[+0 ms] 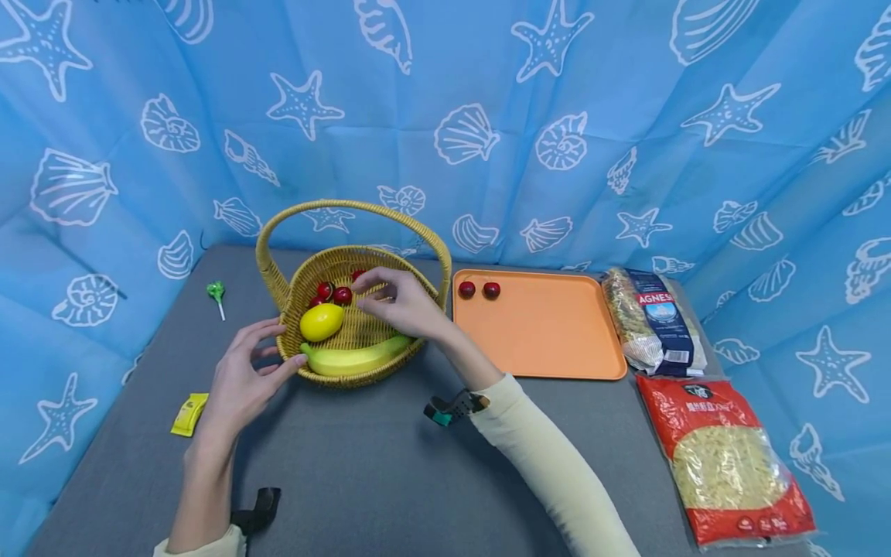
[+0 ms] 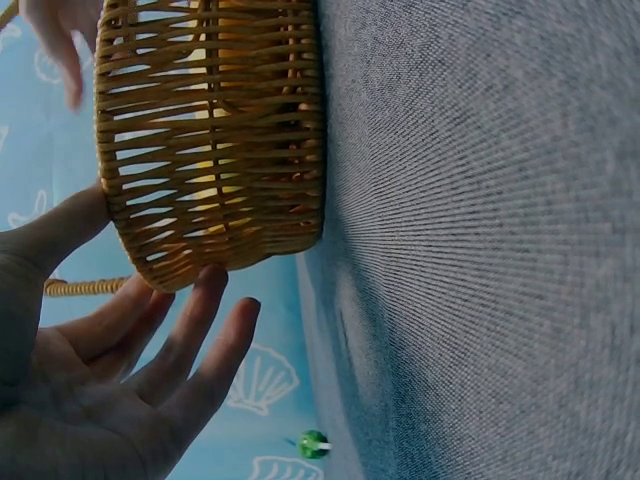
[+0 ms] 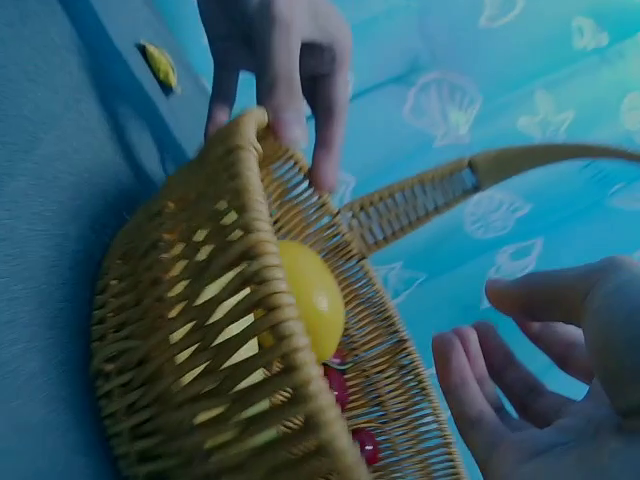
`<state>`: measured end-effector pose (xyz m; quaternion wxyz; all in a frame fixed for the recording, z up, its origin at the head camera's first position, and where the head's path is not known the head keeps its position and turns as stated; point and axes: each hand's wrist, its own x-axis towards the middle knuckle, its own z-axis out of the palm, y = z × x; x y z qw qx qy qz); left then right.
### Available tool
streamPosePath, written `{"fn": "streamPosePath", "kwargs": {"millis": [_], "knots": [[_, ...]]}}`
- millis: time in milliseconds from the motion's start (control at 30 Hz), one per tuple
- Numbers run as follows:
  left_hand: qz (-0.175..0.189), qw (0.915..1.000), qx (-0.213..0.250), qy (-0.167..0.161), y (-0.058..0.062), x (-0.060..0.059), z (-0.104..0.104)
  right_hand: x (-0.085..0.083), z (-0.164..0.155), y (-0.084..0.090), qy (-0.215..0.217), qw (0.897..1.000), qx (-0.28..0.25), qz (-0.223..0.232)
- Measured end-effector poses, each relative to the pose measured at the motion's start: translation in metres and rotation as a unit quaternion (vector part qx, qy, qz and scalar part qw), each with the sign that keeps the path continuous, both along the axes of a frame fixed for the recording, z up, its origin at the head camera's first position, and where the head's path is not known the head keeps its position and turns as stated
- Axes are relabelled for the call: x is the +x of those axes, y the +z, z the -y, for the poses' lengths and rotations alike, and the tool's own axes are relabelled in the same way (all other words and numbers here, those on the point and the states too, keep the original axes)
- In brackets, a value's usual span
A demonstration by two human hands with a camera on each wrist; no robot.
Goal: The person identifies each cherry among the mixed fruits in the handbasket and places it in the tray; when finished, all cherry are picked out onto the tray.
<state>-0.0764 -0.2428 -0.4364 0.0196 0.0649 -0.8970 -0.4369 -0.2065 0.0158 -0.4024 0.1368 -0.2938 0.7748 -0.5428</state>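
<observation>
A woven wicker basket (image 1: 362,381) with a tall arched handle holds a yellow lemon (image 1: 322,322), a banana (image 1: 358,357) and several red cherries (image 1: 342,295). My left hand (image 1: 245,374) grips the basket's left end, the thumb at the near rim and the fingers around the side. Over the basket's right half hangs my right hand (image 1: 398,300), fingers bent loosely and thumb apart. In the right wrist view nothing shows between the fingertips of that right hand (image 3: 545,370). One cherry (image 1: 357,275) peeks out just beyond its fingertips, partly hidden.
Right of the basket lies an orange tray (image 1: 543,333) with two cherries (image 1: 479,290) at its back left. Farther right are an AGNESI pasta bag (image 1: 654,321) and a red noodle bag (image 1: 724,464). A green lollipop (image 1: 216,291) and a yellow packet (image 1: 189,415) lie left.
</observation>
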Motion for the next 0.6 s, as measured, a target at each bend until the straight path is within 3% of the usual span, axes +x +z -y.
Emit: {"fn": "streamPosePath", "kwargs": {"millis": [133, 267, 367, 600], "knots": [[-0.001, 1.0, -0.003, -0.001, 0.0, 0.0, 0.0, -0.022, 0.025, -0.007, -0.011, 0.999, 0.036, 0.029], [0.0, 1.0, -0.005, -0.005, -0.001, 0.001, 0.001, -0.034, 0.041, -0.016, -0.009, 0.995, 0.048, 0.088], [-0.003, 1.0, -0.006, -0.005, -0.001, 0.001, 0.001, -0.037, 0.05, -0.021, -0.008, 0.991, 0.062, 0.119], [-0.011, 0.9999, -0.008, -0.005, -0.001, 0.001, 0.001, -0.037, 0.065, -0.029, -0.018, 0.984, 0.108, 0.137]]}}
